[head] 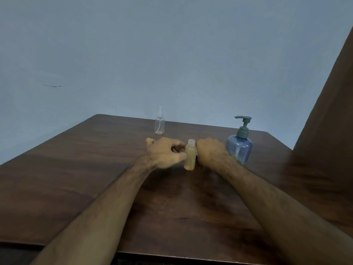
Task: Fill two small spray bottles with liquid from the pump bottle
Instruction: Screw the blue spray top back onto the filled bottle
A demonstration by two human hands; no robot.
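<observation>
Blue-grey wall (172,54) fills the top half of the view, w/ a faint dark scuff at left; a brown panel (332,115) slants up the right edge. Below it the dark wood-grain tabletop (76,178) w/ rounded far corners carries 3 bottles. 2 bare forearms reach in from the near edge and meet around the middle. Pump bottle (239,148) – translucent blue body, grey-green pump head, spout pointing left – stands upright at right, just behind and beside the right wrist, partly hidden by it. Left hand (165,152) sits left of the small filled bottle, thumb sticking up and away, fingers curled toward the bottle's side; fingertips look to be touching or nearly touching it, but blur means I can't tell if it's a real pinch. Right hand (211,152) is curled w/ knuckles up, right against the bottle's other side; fingers are turned away from the camera, so can't tell if it holds anything. Filled spray bottle (190,159) stands upright btwn the 2 hands – yellowish liquid up to the shoulder, threaded neck open, no cap on. The other spray bottle (159,124) – clear, looks empty, sprayer top fitted – stands upright well apart near the far edge, behind the left hand.
</observation>
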